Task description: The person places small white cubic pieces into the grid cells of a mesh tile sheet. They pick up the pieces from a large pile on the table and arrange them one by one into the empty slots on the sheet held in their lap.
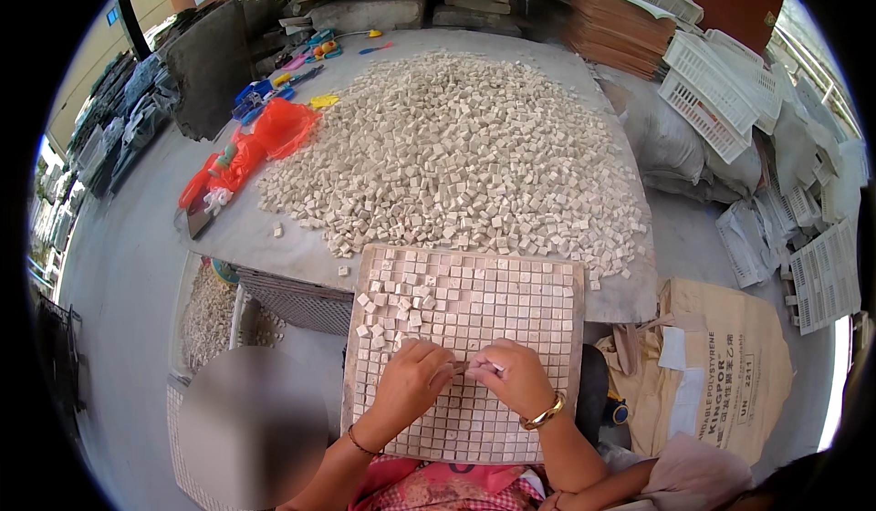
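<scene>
A square grid tray (578, 328) with a wooden rim rests over my lap, most of its cells filled with small cream stone tiles. Over its middle, my left hand (418, 381) and my right hand (516, 381) nearly meet at the fingertips. Both are closed in a pinch, and whatever lies between their fingers is too small to make out. Loose tiles (401, 303) lie scattered on the tray's upper left, left of and beyond my hands. A bracelet circles each wrist.
A big heap of tiles (465, 155) covers the table (301, 257) ahead. Red plastic bags (283, 128) and small toys lie at its left. White crates (712, 91) and sacks (671, 137) stand right. Another person's arm (611, 485) reaches in at lower right. A blurred patch hides the lower left.
</scene>
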`<state>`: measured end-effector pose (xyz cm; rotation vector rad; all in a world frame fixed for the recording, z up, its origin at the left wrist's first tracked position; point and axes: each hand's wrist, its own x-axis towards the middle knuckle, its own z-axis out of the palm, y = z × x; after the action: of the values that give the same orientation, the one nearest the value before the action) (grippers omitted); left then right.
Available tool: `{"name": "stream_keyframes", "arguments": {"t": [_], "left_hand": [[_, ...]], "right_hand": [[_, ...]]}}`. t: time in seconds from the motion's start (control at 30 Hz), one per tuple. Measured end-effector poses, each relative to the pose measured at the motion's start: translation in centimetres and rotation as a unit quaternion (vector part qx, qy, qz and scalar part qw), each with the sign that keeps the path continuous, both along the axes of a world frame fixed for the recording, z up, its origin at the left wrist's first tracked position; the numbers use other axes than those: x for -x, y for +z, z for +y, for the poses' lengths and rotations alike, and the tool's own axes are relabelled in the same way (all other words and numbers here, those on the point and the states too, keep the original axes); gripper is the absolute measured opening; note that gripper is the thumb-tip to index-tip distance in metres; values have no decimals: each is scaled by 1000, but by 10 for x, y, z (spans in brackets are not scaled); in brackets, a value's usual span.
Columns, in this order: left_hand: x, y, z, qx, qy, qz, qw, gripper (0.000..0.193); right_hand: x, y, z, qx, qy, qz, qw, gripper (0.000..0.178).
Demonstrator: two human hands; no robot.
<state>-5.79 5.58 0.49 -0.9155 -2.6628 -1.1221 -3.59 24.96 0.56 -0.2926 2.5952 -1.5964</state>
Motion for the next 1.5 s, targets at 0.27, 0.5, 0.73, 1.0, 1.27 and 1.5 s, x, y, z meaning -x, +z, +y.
{"name": "stream_keyframes", "arguments": {"t": [0.27,0.5,0.73,1.0,1.27,1.5], "left_hand": [[-6,-13,14,81,-4,33,996,12],[-4,-18,14,3,17,7,1000,6],[-6,-18,12,-5,1,5,1000,7],[-13,-24,17,27,22,34,999,10],[-6,-19,10,23,-12,3,1000,15],[-22,6,28,-143,-5,-108,984,25]], "right_hand": [[-16,-26,-3,-182,-31,125,975,11],[-14,-25,-7,-168,-63,133,975,9],[-11,-25,-13,-161,-56,135,976,9],[-6,-8,2,-80,-97,108,986,10],[-12,-8,3,-33,-68,71,995,11],[-31,-15,-4,258,-71,-74,961,18]]}}
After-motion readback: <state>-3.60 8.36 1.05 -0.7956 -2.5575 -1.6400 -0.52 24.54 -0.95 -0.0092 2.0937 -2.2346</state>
